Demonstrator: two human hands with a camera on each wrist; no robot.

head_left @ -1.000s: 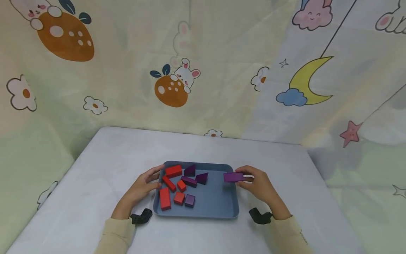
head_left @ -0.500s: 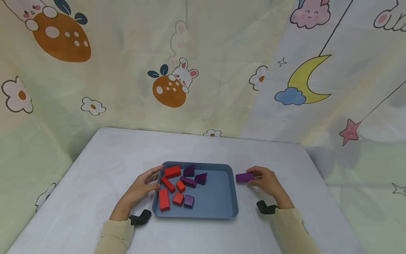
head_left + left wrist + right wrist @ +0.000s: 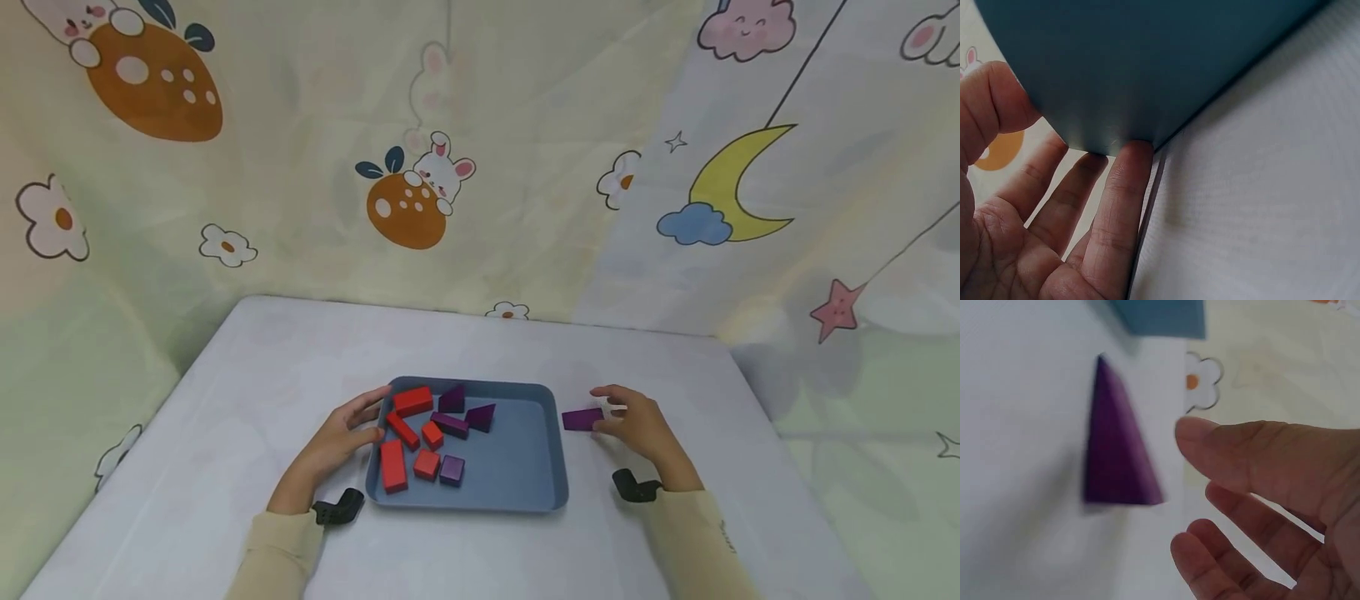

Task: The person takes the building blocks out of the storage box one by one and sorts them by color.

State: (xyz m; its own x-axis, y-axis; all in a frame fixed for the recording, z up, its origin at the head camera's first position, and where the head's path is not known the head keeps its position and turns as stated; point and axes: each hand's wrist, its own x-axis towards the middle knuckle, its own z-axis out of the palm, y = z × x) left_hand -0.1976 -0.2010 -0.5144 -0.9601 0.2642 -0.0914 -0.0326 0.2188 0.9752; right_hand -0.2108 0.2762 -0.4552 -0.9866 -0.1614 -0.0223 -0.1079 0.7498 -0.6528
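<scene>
A long purple block (image 3: 582, 419) lies on the white table just right of the blue-grey tray (image 3: 517, 487). In the right wrist view, the block (image 3: 1116, 444) tapers toward the tray. My right hand (image 3: 637, 423) is beside its right end, thumb and fingers apart. The right wrist view shows a gap between this hand (image 3: 1272, 506) and the block. My left hand (image 3: 337, 440) touches the tray's left side. Its thumb meets the rim and its extended fingers touch the outer wall (image 3: 1110, 81). Red blocks (image 3: 393, 467) and purple blocks (image 3: 452, 471) sit in the tray's left half.
The white table (image 3: 480, 550) extends around the tray on all sides. A cloth backdrop (image 3: 525, 167) printed with cartoon figures hangs behind and beside it. Each wrist wears a black camera mount (image 3: 636, 486).
My right hand has carried the purple block rightward out over the tray's edge, set it on the table and let go. The left hand has stayed at the tray's left side.
</scene>
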